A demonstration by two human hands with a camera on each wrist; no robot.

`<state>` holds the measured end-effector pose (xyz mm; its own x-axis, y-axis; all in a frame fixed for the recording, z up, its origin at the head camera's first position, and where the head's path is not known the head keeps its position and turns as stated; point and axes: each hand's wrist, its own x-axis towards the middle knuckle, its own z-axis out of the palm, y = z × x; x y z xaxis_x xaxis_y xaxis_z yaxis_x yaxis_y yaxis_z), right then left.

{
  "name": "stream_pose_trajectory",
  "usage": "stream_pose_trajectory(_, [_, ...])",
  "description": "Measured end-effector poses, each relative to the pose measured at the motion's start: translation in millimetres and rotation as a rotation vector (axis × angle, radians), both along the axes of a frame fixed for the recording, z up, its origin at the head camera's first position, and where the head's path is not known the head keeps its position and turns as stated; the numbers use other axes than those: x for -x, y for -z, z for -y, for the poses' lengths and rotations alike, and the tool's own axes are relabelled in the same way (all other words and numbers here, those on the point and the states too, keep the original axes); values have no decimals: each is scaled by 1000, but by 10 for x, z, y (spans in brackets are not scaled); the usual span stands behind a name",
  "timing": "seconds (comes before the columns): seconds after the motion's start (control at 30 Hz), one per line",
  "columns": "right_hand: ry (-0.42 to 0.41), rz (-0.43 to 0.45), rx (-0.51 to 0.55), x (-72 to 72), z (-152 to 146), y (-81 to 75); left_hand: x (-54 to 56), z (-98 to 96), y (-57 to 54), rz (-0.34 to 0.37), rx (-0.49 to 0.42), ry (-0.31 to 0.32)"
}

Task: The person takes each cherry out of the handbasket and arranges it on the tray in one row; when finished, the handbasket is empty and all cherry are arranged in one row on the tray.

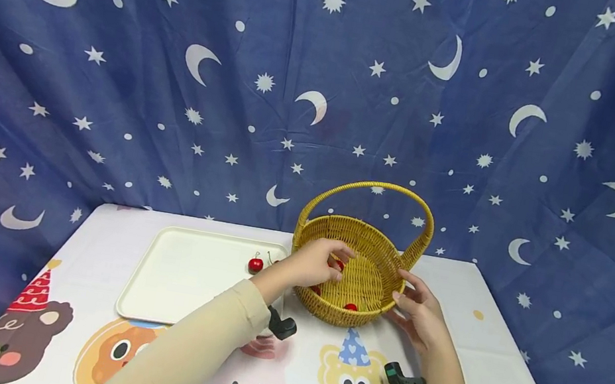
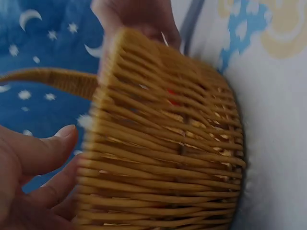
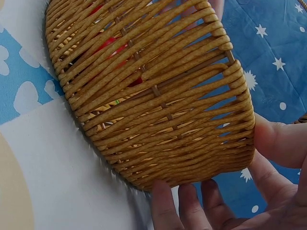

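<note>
A yellow-brown wicker basket point(image 1: 365, 275) with a tall arched handle holds several red cherries point(image 1: 351, 307). My left hand point(image 1: 313, 264) reaches over its left rim, thumb and fingers apart. Another cherry point(image 1: 339, 265) shows between those fingers in the head view, apparently lying in the basket. In the left wrist view the gap between thumb and fingers shows nothing held. My right hand point(image 1: 422, 314) holds the basket's right rim. In the right wrist view its thumb point(image 3: 276, 141) lies at the rim, while fingertips point(image 3: 163, 194) touch the outer wall.
A cream tray point(image 1: 192, 274) lies left of the basket. One cherry point(image 1: 256, 264) with a stem sits on its right side, and another is partly hidden by my left arm. A cartoon-printed cloth point(image 1: 308, 380) covers the table; a starry blue curtain point(image 1: 272, 112) hangs behind.
</note>
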<state>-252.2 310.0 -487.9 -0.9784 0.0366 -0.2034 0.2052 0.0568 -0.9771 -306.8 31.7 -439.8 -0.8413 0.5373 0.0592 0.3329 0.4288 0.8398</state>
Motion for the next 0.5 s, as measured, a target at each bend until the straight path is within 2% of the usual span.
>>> stream_pose_trajectory(0.1, [-3, 8, -4, -11, -6, 1, 91, -72, 65, 23, 30, -15])
stream_pose_trajectory(0.27, [-5, 7, -11, 1, -11, -9, 200, -140, 114, 7, 143, -5])
stream_pose_trajectory(0.5, [-12, 7, -6, 5, -10, -23, 225, -221, 150, -11, 319, 20])
